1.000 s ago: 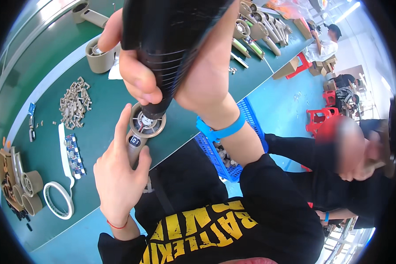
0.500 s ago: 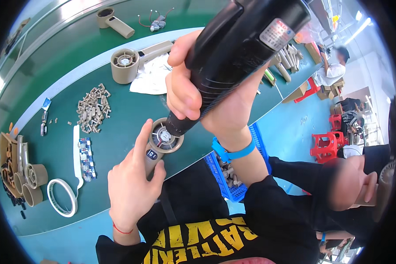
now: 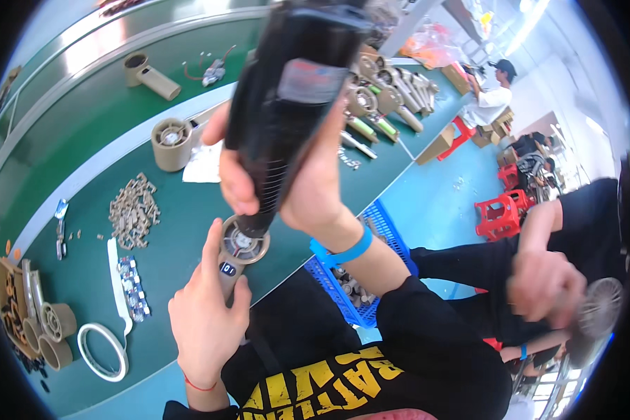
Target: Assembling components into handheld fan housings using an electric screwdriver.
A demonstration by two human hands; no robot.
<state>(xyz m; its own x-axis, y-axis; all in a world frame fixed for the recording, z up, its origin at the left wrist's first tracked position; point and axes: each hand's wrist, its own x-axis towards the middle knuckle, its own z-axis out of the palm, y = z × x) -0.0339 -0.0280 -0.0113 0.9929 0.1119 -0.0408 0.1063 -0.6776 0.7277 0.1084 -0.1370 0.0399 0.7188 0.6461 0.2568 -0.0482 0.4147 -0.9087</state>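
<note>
My right hand (image 3: 313, 187) is wrapped round a thick black electric screwdriver (image 3: 276, 133), blurred by motion. Its nose points down into the round head of a beige handheld fan (image 3: 234, 262); the tip itself is hidden. On the bench, my left hand (image 3: 206, 318) grips the fan's handle, index finger along the head and thumb on the near side. A small dark display shows on the handle. Beyond the screwdriver stands a beige fan head (image 3: 172, 145), beside a white cloth (image 3: 201, 165).
Small beige parts (image 3: 134, 210) are heaped left, near blue circuit boards (image 3: 133, 288) and a tape roll (image 3: 103, 352). Several fan bodies (image 3: 388, 101) lie far right. A blue basket (image 3: 343, 297) adjoins the bench edge. At right, a co-worker's blurred hand (image 3: 546, 287) is beside a round grille (image 3: 600, 306).
The view has shifted, so the bench things sit further left and lower. The screwdriver stands more upright over the fan head. A co-worker's hand has come into view at right.
</note>
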